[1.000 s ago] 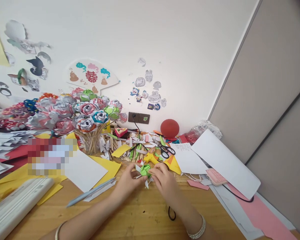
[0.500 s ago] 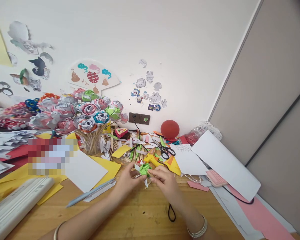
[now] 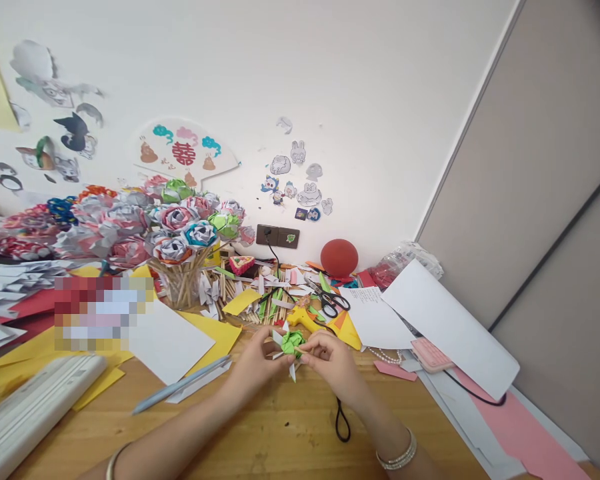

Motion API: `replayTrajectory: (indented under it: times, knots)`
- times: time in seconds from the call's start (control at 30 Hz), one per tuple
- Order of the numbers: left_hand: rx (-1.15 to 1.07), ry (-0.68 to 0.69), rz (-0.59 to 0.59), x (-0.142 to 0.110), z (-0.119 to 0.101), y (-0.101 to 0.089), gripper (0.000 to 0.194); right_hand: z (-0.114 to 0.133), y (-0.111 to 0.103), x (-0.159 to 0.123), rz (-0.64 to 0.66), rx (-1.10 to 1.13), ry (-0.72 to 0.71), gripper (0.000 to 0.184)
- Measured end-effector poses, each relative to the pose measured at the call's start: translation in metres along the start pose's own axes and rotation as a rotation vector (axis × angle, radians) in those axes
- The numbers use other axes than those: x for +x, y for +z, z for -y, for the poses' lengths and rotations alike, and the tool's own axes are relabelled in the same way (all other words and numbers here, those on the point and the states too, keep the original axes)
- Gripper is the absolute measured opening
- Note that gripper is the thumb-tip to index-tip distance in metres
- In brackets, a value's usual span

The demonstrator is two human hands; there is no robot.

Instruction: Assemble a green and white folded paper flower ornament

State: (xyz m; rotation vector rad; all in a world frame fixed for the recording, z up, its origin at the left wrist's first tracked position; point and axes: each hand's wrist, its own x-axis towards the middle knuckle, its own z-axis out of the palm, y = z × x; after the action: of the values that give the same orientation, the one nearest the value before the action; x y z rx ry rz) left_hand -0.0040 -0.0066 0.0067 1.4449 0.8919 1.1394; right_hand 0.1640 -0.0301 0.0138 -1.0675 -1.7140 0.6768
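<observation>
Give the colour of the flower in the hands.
The flower is bright green, with white points around it; the head view shows it best.

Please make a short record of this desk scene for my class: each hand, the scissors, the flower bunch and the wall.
Left hand: holds a green and white paper flower
Right hand: fingertips at the flower's right side; exact grip unclear
Scissors: black-handled, lying beyond the hands
Flower bunch: multicoloured, on stick stems
Wall: fan-shaped decoration, cartoon cutouts

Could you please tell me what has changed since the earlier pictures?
The right hand has shifted slightly right, its fingers curling more at the green paper flower; more of the black cord loop shows. The left hand still holds the flower; the scissors lie unmoved.
</observation>
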Motion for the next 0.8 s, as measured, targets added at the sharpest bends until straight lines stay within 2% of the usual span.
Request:
replayTrajectory:
  times: [0.2,0.47,0.8]
  knots:
    - [-0.033,-0.026,0.019,0.0013,-0.0028,-0.0023,0.039,-0.0061,0.0022,0.0002,-0.008,0.062,-0.054,0.008]
    - [-0.053,-0.030,0.050,0.0040,0.0008,-0.0042,0.038,-0.0065,-0.0028,0.0011,0.039,0.106,-0.006,0.012]
    - [-0.049,-0.039,0.042,0.0059,0.0063,-0.0063,0.039,-0.0039,0.0012,0.0002,-0.014,-0.017,-0.043,0.014]
